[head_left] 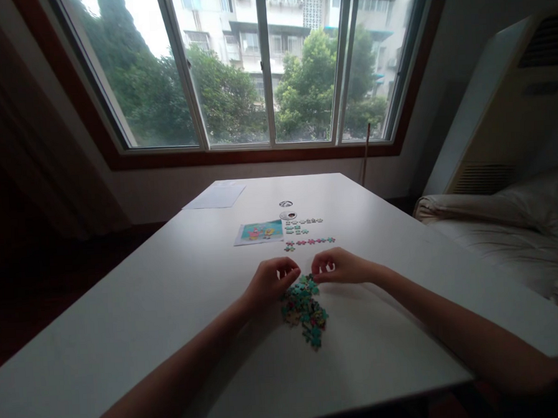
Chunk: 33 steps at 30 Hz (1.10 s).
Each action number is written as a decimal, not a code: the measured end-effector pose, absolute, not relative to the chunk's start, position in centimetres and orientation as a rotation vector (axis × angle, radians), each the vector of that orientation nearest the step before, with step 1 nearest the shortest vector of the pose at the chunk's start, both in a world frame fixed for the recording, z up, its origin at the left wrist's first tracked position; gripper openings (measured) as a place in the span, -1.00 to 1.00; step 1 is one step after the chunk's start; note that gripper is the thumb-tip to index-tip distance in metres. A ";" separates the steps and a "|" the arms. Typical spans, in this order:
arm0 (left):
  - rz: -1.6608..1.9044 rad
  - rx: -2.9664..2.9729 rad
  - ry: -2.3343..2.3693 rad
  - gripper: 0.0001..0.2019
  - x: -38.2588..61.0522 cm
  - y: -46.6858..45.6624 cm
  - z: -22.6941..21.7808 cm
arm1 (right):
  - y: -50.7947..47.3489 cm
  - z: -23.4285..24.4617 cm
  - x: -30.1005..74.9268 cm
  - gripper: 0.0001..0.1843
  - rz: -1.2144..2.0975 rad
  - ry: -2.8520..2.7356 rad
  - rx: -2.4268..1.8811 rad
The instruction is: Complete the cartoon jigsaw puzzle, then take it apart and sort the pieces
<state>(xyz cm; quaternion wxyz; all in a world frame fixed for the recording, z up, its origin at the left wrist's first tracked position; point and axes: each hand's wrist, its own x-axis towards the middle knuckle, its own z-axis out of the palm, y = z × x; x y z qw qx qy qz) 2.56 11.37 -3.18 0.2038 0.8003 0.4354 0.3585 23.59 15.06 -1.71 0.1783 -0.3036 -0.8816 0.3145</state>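
A heap of small jigsaw puzzle pieces point(305, 307), mostly green and teal, lies on the white table in front of me. My left hand point(271, 278) is at the upper left edge of the heap, its fingers bent and the tips pressed together. Across from it, my right hand point(340, 266) has curled fingers, with the tips at the heap's upper right edge. Whether either hand pinches a piece is too small to tell. Beyond the hands, sorted puzzle pieces point(311, 241) lie in several short rows, beside a colourful picture sheet point(261, 232).
Two round items point(287, 215) lie behind the rows. A white paper sheet point(215, 195) rests at the far left of the white table point(171, 289). A covered sofa point(495, 222) stands to the right, and a wide window point(266, 66) is ahead.
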 end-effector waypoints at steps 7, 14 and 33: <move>0.957 2.284 1.202 -0.84 3.3 10.9 -3.1 | 14.7 -1.8 23.4 -0.79 0.842 -2.477 -0.845; 0.947 2.347 1.198 -0.87 3.3 10.9 -3.2 | 14.4 -1.8 23.3 -0.79 0.796 -2.487 -0.847; 1.216 1.541 1.148 -0.79 3.6 11.5 -3.0 | 14.2 -1.6 23.3 -0.80 -0.324 -2.347 -0.718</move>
